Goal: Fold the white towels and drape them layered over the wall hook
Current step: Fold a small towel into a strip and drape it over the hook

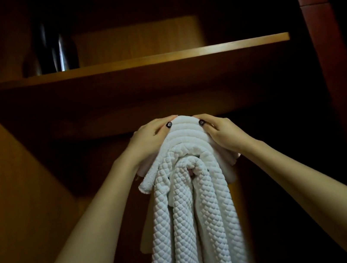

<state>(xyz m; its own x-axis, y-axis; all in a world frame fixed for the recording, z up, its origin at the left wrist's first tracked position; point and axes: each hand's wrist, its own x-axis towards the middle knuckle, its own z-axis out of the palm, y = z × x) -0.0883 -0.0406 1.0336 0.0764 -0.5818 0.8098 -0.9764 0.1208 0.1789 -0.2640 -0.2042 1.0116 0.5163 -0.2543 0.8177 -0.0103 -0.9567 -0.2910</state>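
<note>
i see a dim wooden closet (pixel 20 201), its left side panel angling down out of frame. above, a shelf (pixel 134 61) holds dark bottle-like shapes (pixel 57 49) i can't identify in the gloom. moving right, the left hand (pixel 151 138) lies curved over the upper left of the white towels (pixel 191 208), fingers wrapped onto the top fold, thumb pressing the cloth. it looks placed there to steady the layers while they settle. the towels hang in the middle, just under the shelf: smooth ribbed folds stacked on top, quilted lengths dropping below the frame edge. the wall hook itself is hidden under the cloth; i judge it sits beneath the bunched peak. the right hand (pixel 220 133) mirrors the left, closed loosely around the upper right of the folds. both arms are cut off at the bottom. a reddish panel (pixel 318 17) stands far right.
</note>
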